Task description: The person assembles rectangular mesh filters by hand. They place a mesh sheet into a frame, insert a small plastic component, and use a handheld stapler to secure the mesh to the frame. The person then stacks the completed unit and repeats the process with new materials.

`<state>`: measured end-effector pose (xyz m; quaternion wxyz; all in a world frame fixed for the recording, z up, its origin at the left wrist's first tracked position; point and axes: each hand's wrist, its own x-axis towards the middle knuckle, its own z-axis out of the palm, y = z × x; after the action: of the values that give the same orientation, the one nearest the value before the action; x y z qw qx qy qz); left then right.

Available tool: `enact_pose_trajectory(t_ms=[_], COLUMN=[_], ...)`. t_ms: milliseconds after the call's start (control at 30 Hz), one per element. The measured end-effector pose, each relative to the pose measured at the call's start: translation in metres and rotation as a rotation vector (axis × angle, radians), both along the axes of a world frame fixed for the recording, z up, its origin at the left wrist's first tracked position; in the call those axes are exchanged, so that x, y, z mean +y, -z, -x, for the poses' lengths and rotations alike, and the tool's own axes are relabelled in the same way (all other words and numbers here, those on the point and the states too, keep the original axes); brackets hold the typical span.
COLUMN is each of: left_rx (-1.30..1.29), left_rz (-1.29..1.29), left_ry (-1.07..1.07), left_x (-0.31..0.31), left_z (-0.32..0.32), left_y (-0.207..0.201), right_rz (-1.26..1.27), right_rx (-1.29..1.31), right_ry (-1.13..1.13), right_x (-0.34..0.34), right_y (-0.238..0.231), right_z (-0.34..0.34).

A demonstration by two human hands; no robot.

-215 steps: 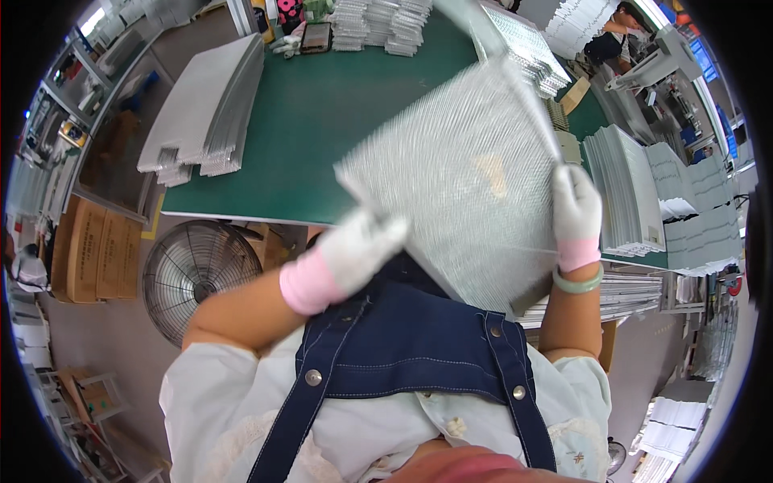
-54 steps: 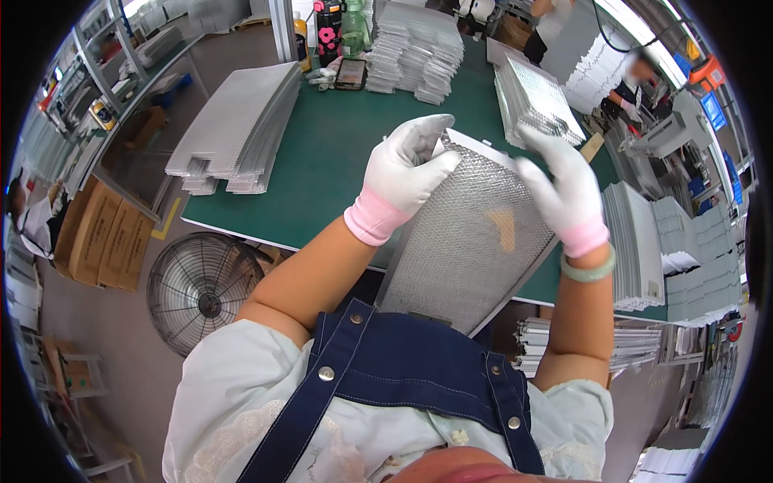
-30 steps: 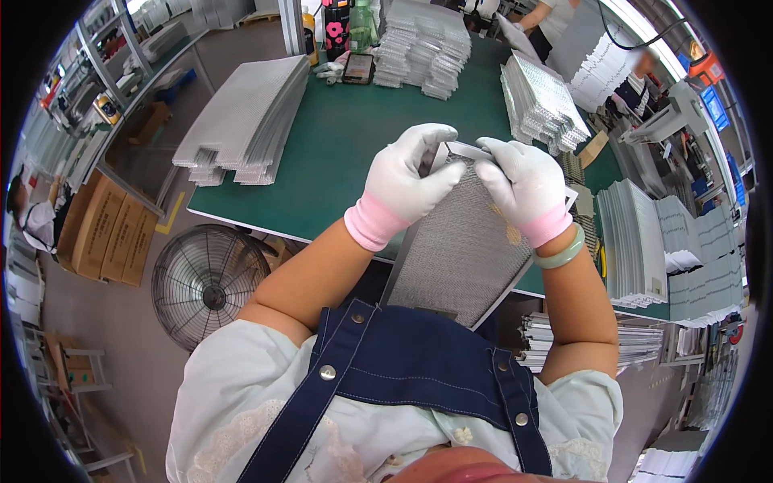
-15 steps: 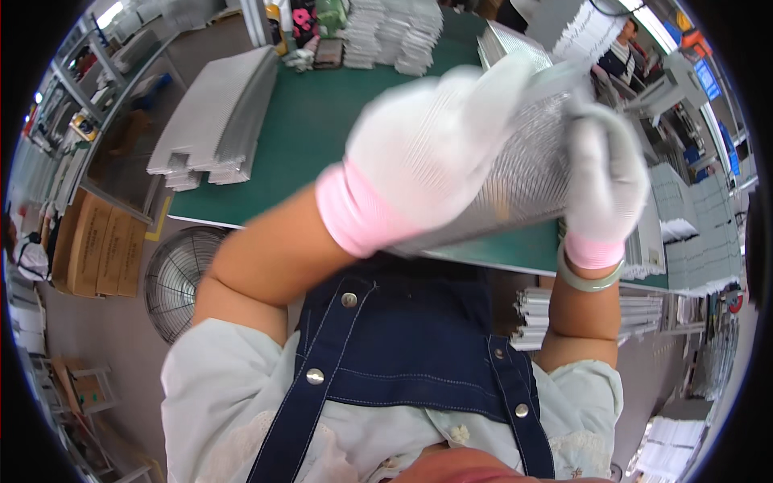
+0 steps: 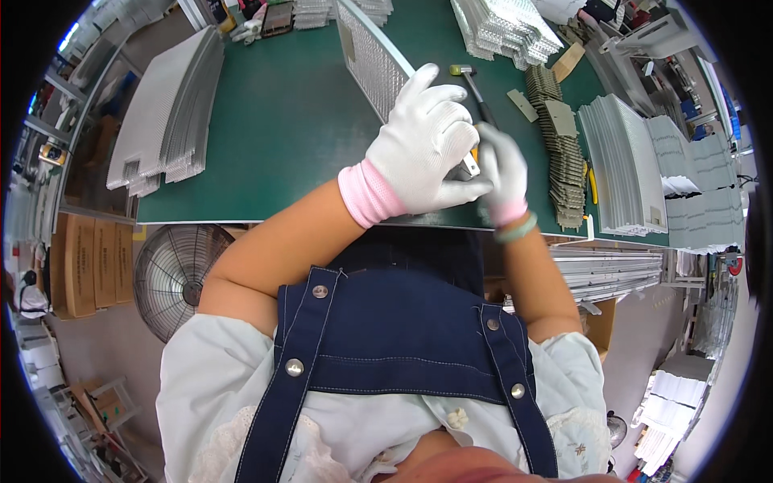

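My left hand (image 5: pixel 427 145), in a white glove with a pink cuff, is closed on the near end of a silvery mesh panel (image 5: pixel 366 64) with a metal edge strip. The panel stands on edge above the green table and slants away to the far left. Close beside it is my gloved right hand (image 5: pixel 503 169), smeared by motion, its fingers unclear. A small orange piece (image 5: pixel 474 153) shows between the hands; its kind is hidden. Just beyond the right hand lies a hammer (image 5: pixel 463 71) with a yellow-green head and dark handle.
On the green table (image 5: pixel 282 121), mesh panels (image 5: pixel 173 105) are stacked at left, with more panels (image 5: pixel 507 28) at the far right. A long row of thin tan plates (image 5: pixel 564 161) lies right of my hands, beside another panel stack (image 5: pixel 616 161). A floor fan (image 5: pixel 181 282) stands below left.
The panel has swung from in front of me to standing on edge at the far left. Both hands have come down and closer together, uncovering the hammer and the tan plates.
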<state>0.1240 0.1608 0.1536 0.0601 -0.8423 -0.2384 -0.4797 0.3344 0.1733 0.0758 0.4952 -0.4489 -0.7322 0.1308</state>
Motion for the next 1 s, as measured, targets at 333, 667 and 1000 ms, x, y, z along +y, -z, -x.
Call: enact_pose_trajectory(t_ms=[333,667,1000], left_rx=[0.02,-0.041,0.021], left_rz=[0.026,0.093,0.096], left_ry=[0.0,-0.05,-0.061], left_x=[-0.001,-0.002,-0.004], left_z=[0.001,-0.003,-0.004], left_y=[-0.008,-0.004,-0.004], right_rz=[0.677,0.249,-0.324], right_rx=[-0.601,-0.227,-1.046], right_ry=[0.464,0.07,-0.186], right_x=[0.134,-0.015,-0.063], right_y=[0.024,-0.109,-0.207], right_z=[-0.027,-0.071,-0.069])
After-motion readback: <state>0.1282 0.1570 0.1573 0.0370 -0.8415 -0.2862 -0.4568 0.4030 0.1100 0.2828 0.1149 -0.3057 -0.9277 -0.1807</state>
